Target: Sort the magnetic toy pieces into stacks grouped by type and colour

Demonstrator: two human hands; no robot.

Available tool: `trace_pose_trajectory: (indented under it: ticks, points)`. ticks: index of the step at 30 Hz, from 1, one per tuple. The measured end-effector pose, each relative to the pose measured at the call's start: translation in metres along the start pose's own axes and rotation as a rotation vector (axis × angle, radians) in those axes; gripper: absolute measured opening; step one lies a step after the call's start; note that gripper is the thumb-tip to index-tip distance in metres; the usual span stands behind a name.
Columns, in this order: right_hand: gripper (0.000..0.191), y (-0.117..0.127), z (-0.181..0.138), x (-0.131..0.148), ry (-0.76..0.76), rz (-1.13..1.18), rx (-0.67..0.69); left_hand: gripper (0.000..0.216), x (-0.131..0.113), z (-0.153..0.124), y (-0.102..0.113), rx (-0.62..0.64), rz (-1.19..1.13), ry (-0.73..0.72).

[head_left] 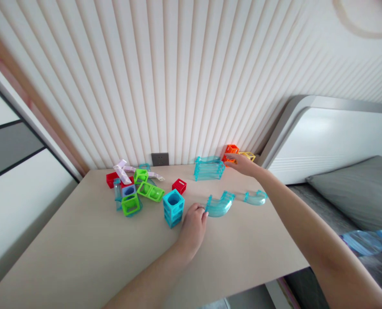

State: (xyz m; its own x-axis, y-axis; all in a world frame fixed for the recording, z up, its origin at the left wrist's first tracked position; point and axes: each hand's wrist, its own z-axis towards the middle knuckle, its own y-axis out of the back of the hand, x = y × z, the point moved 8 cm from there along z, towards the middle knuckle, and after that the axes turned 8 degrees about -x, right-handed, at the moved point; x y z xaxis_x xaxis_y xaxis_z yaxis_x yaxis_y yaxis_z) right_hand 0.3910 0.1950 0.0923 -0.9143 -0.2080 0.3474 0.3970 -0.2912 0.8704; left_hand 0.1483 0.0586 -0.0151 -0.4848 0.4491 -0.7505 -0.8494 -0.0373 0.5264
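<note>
My left hand (193, 227) is closed, its thumb and fingers pinching the left end of a clear blue curved track piece (219, 207) on the table. Just left of that hand stands an upright turquoise block tower (173, 208) with a round hole on top. Farther back, my right hand (242, 165) has its fingers closed around the lower part of the orange-red blocks (232, 149) by the wall. Part of these blocks is hidden behind the fingers. Yellow blocks (247, 155) lie behind this hand, and a stack of clear blue straight track pieces (209, 169) sits to its left.
A smaller clear curved piece (256, 198) lies at the right, under my right forearm's reach. One red block (179, 186) sits mid-table. Green blocks (150, 191), lilac pieces (122, 171) and others are piled at the left. A ribbed wall with a socket (160, 159) bounds the table (113, 253).
</note>
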Motion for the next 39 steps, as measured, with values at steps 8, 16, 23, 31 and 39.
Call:
trace_pose_trajectory:
  ticks: [8, 16, 23, 31, 39]
  points:
    - [0.038, 0.002, -0.135, -0.002, -0.295, 0.018, -0.400, 0.017, 0.000, 0.000, -0.003, 0.045, 0.045, 0.009]
    - [0.027, -0.041, -0.222, 0.061, -0.245, -0.112, -0.076, 0.019, -0.002, 0.001, -0.001, 0.024, 0.059, -0.036]
    - [0.024, -0.053, -0.199, 0.070, -0.258, -0.134, -0.024, 0.020, -0.002, 0.006, -0.003, 0.025, 0.110, -0.060]
    - [0.023, -0.055, -0.188, 0.061, -0.309, -0.159, 0.000, 0.023, 0.000, 0.023, -0.012, -0.014, 0.150, -0.061]
    - [0.023, -0.057, -0.165, 0.047, -0.362, -0.181, 0.007, 0.018, 0.007, 0.048, -0.022, -0.058, 0.166, -0.050]
